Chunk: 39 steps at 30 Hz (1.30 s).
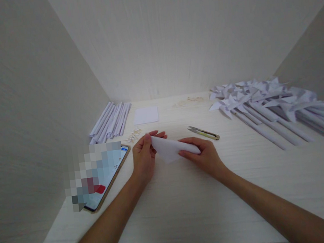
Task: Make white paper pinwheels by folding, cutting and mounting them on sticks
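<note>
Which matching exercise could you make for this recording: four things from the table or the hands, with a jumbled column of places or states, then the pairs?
Things:
1. partly rolled paper
2. paper tubes
3. snips
4. phone

Places or states:
A. lying just beyond the right hand
B. held by the left hand and the right hand
C. lying with its screen lit
D. side by side at the back left of the table

Pairs: 1-B, 2-D, 3-A, 4-C
</note>
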Available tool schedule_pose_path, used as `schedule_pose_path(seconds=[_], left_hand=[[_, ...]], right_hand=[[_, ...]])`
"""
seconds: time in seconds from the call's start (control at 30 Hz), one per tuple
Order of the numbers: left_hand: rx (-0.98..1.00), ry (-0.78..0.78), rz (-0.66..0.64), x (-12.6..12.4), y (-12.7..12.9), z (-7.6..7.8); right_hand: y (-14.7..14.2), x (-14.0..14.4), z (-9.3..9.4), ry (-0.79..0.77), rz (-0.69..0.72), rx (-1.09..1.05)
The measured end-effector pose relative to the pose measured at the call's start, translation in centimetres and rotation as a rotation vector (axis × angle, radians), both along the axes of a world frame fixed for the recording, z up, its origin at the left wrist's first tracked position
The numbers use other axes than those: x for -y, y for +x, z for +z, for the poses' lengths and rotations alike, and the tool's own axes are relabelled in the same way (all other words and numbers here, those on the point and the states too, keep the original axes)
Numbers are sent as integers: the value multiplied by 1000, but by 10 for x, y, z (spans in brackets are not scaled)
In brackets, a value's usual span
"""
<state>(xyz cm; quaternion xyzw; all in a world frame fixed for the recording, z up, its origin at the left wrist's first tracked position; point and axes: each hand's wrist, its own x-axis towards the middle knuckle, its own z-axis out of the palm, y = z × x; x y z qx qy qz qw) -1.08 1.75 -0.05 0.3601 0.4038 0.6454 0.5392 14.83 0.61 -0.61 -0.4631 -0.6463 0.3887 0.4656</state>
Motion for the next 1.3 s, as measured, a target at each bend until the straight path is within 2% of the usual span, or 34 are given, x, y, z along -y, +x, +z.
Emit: schedule_pose_path(seconds=[0.13, 0.3, 0.8, 1.3], left_hand=[[64, -51, 21, -1, 0, 1], [118, -92, 35, -1, 1, 0], [146, -96, 55, -2, 2, -1], [178, -108, 54, -3, 3, -1]], right_hand=[[2, -5, 0, -65, -120, -230], [4, -6, 1, 11, -158, -386], [7, -9, -4, 26, -204, -496], [7, -10, -5, 97, -235, -495]])
